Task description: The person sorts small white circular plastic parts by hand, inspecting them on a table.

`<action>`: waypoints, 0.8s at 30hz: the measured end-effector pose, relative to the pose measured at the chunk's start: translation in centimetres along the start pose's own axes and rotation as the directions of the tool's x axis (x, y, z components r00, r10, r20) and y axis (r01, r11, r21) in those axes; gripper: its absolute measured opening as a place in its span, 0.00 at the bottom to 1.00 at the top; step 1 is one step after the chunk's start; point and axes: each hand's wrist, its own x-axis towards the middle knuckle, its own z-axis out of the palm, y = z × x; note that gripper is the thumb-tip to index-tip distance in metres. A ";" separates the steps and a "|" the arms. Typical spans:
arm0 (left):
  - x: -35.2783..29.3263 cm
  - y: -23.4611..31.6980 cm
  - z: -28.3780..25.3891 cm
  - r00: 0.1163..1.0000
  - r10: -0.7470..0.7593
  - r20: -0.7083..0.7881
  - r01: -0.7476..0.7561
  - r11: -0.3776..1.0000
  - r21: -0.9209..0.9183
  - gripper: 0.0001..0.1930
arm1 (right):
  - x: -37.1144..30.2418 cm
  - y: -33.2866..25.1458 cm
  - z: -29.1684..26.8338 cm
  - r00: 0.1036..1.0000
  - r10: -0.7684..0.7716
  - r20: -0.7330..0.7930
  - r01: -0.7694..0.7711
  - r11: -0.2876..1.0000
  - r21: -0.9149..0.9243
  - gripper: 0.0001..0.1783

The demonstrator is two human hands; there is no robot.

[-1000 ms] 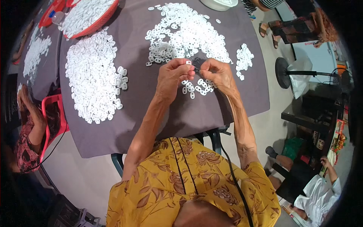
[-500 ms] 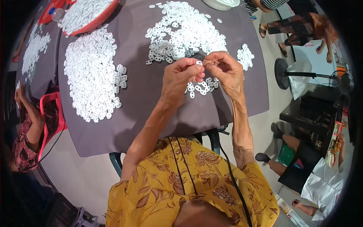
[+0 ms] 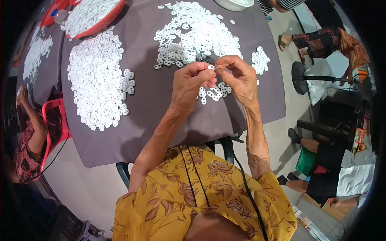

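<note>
My left hand [image 3: 186, 86] pinches a small white oval piece [image 3: 211, 67] with holes between thumb and fingers. Close beside it, my right hand [image 3: 241, 82] has thumb and forefinger pressed together at the piece's edge; anything between them is too small to make out. Both hands are raised over the grey tablecloth [image 3: 146, 92]. Partly hidden beneath them lies a loose group of like white pieces [image 3: 216, 94]. A larger heap of white pieces [image 3: 209, 34] spreads just beyond my fingers, and some darker bits show at its near edge.
A broad pile of white pieces [image 3: 94, 80] covers the left, below a red basket [image 3: 109, 19] full of more. At the right edge sits a small pile [image 3: 260, 61]; a white bowl [image 3: 235, 5] stands at the back. Other people and a fan [image 3: 298, 78] are around the table.
My hands have barely moved and keep the same pinch on the white piece. At the right, other people have shifted position.
</note>
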 end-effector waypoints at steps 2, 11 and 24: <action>0.0 0.0 0.0 1.000 -0.001 0.002 0.001 1.000 0.000 0.08 | 0.0 0.0 0.0 1.000 0.016 -0.012 -0.016 0.999 0.037 0.08; 0.1 -0.2 0.0 1.000 0.008 0.006 -0.009 1.000 0.009 0.08 | -0.1 0.2 -0.1 1.000 0.005 -0.004 -0.005 0.999 0.037 0.09; 0.1 -0.6 -0.4 0.997 0.068 0.023 -0.069 0.997 0.036 0.08 | 0.0 -0.9 0.0 0.991 -0.132 0.020 0.132 0.941 -0.310 0.07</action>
